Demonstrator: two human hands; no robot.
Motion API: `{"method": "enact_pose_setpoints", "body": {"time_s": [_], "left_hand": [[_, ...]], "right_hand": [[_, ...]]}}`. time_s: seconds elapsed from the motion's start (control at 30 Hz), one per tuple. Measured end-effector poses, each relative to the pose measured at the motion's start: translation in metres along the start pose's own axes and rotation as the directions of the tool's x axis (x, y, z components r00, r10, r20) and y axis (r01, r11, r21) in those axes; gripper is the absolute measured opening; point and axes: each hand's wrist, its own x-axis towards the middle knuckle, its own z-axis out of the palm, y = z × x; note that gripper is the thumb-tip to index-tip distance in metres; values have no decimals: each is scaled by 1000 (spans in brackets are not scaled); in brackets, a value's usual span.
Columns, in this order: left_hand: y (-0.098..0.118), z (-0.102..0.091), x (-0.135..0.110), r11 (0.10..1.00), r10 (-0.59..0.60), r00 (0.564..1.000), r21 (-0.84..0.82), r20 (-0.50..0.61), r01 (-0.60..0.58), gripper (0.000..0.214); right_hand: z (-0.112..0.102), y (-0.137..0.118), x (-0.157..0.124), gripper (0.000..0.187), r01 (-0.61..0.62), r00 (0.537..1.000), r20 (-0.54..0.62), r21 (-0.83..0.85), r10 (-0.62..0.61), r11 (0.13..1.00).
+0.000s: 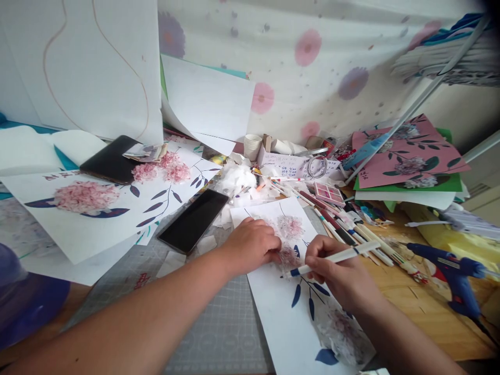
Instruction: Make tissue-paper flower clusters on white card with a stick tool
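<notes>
Right grip [334, 266]: closed round a pen [353, 251], thumb and fingers pinching the barrel near its dark blue end.
Pen: slim, smooth, white barrel; slanted over a long sheet [267, 317], tip beside the middle flower [289, 256]. Contact with the paper cannot be told.
Left grip [253, 245]: palm down, fingers bent, resting at the left side of the middle flower. Fingertips partly hidden; cannot tell whether they pinch anything.
Sheet: white paper, flat, lying partly on a gray gridded cutting mat [219, 317].
Flowers on sheet: upper flower [291, 227] pale pink, crumpled, thin; lower flower [341, 333] whiter, wrinkled, rounded.
Leaves [326, 357]: dark blue, flat, pointed; some on thin dark stems.
Phone [195, 219]: black, glossy, rectangular, left of the sheet.
White scraps [234, 179]: loose crumpled heap beyond the phone.
Pens and pencils [330, 221]: long, thin, scattered in a bundle right of the sheet.
Surface [429, 312]: wood, light brown, grained.
Glue gun [461, 273]: blue plastic, far right.
</notes>
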Motion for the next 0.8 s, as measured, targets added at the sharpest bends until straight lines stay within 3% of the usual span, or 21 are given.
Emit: {"method": "enact_pose_setpoints", "body": {"time_s": [0.07,0.13,0.23,0.3,0.33,0.4,0.47,0.53,0.7,0.8], "left_hand": [[0,0,0,1000,-5,1000,-7,-3,5,15],[0,0,0,1000,-7,1000,-19,-3,7,15],[1,-3,0,999,-5,1000,-42,-1,5,13],[1,-4,-1,998,-2,1000,-57,0,2,12],[1,-4,-1,998,-2,1000,-62,0,2,13],[0,-3,-1,998,-2,1000,-69,1,2,12],[-2,-1,0,997,-4,1000,-76,-2,4,11],[-3,1,1,996,-8,1000,-87,-4,7,13],[-4,0,0,994,-16,1000,-106,9,16,16],[-3,-5,-4,994,-9,1000,-108,29,12,19]], "right_hand": [[-6,4,-1,29,-28,999,25,151,24,988],[-11,4,-5,23,-14,995,105,174,-4,985],[-14,-7,-13,23,29,969,243,46,-40,999],[-11,-17,-17,25,127,937,342,-141,-72,982],[-9,-23,-19,24,215,914,393,-255,-102,943],[-5,-31,-20,22,424,851,496,-454,-172,784],[-3,-33,-21,24,577,783,579,-541,-227,611],[-4,-31,-23,26,642,751,604,-572,-268,510],[-12,-19,-27,17,577,812,454,-721,-367,385],[-14,-17,-26,15,560,825,431,-711,-366,425]]}}
